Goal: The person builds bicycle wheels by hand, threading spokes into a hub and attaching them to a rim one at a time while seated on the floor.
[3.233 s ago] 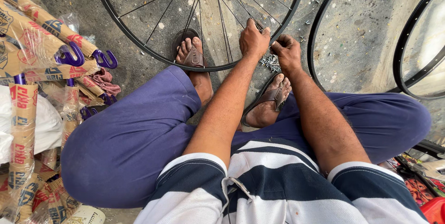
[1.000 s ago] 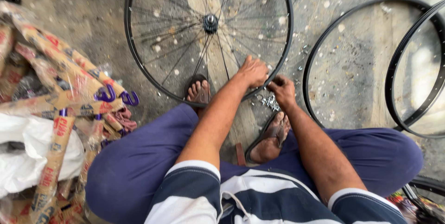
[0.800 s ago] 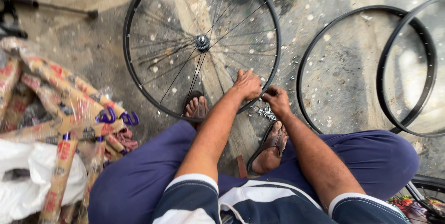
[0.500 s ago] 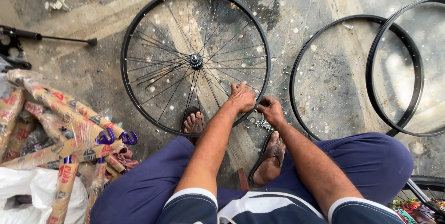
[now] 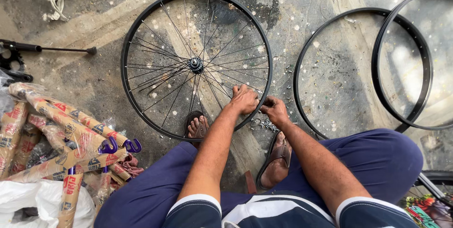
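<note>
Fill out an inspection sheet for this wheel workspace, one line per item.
Surface: bare concrete floor, stained and paint-speckled.
Job's things: spoked wheel lying flat; pile of small metal parts beside its near rim.
Clutter: paper-wrapped bundles and a white bag at the near left; a black rod tool and a scrap of cord at the far left.
Grippers: left hand rests on the wheel's rim; right hand is at the rim edge, just above the small parts.
Cables: nothing seen.
Surroundings: two bare rims overlapping on the right; person's sandalled feet beside the wheel.
</note>
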